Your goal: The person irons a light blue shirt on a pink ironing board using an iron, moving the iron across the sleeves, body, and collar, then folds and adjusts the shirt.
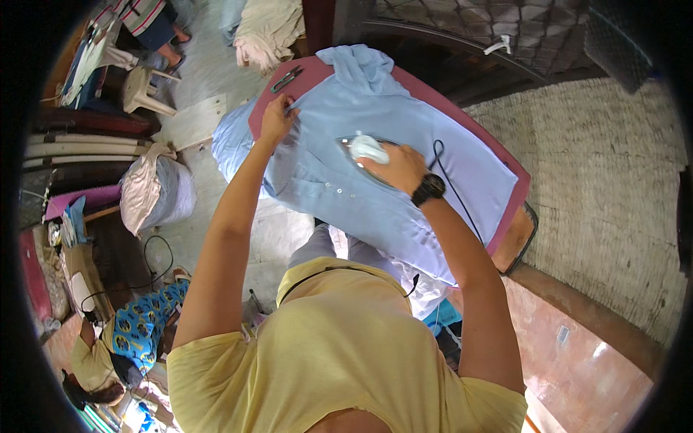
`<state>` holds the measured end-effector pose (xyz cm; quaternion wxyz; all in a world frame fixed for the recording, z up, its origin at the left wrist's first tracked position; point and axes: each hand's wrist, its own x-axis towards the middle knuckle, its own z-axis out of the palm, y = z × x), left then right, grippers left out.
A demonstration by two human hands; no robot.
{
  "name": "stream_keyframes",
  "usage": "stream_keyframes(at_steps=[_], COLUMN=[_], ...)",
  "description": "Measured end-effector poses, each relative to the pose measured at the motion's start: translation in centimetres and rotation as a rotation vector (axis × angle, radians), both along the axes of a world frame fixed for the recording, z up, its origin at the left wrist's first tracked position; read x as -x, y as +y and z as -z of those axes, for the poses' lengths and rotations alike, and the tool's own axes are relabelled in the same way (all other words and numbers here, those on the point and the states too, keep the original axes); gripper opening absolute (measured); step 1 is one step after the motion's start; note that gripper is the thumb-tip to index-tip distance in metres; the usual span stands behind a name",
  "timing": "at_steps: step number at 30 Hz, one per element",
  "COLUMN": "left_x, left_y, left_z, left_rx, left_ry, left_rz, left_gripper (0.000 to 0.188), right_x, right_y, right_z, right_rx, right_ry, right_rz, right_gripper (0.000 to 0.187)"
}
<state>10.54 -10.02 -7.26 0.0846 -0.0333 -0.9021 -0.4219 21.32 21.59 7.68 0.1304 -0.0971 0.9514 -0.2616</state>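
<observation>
A light blue garment [339,115] with several small buttons lies spread over a maroon-covered ironing board [516,198]. My right hand [404,167] is closed round the handle of a white clothes iron [368,149], whose soleplate rests on the cloth near the middle of the board. At the garment's left edge, my left hand [278,119] pinches the fabric between thumb and fingers. Just beyond that hand, a pair of thread snips [286,78] lies on the maroon cover. The iron's dark cord [459,195] loops over the right part of the garment.
Bunched cloth [268,32] is piled beyond the board. On the left are a stuffed sack [173,191], a plastic chair [148,92] and a seated person [137,332] at the lower left. A dark metal grille [476,36] stands behind the board, with a woven mat [599,166] on the right.
</observation>
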Motion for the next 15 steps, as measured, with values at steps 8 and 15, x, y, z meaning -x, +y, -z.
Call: stream_keyframes(at_steps=[8,15], left_x=[-2.9,6.0], left_y=[11.5,21.8], left_z=[-4.0,-5.3], left_rx=[0.189,0.27], left_ry=[0.378,0.55], left_rz=[0.364,0.455], left_gripper=[0.047,0.033], right_x=[-5.8,-0.1], right_y=[13.6,7.2], right_z=[1.6,4.7], right_rx=[0.056,0.43], right_ry=[-0.05,-0.095], right_rz=[0.373,0.508], right_gripper=[0.062,0.055])
